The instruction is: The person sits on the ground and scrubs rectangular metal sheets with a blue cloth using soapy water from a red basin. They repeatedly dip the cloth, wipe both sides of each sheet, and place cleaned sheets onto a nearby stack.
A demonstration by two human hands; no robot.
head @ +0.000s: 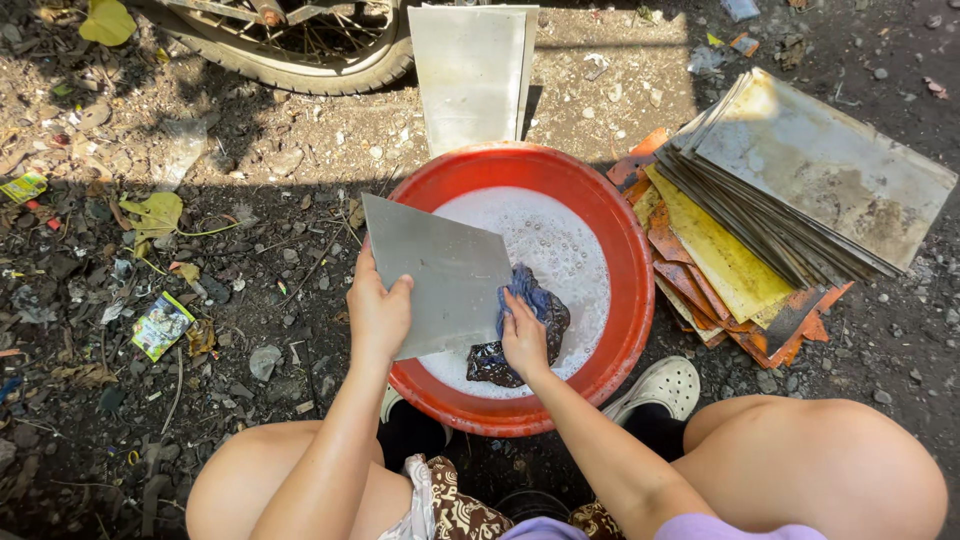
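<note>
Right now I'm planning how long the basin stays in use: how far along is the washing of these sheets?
Done: two pale sheets stand propped beyond the red basin, apparently washed, though that is a guess. In hand: the left hand holds a grey sheet over the soapy water while the right hand presses a dark rag to it. Left: a stained stack of sheets beside the basin.

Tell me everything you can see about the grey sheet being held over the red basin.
The grey sheet is a flat, thin, rectangular panel, plain matte grey, seemingly metal or plastic. It is tilted over the left side of the red basin, above soapy water. The left hand grips its lower left edge, thumb on top. The right hand presses a dark blue cloth against its right edge. Its surface looks clean.
</note>
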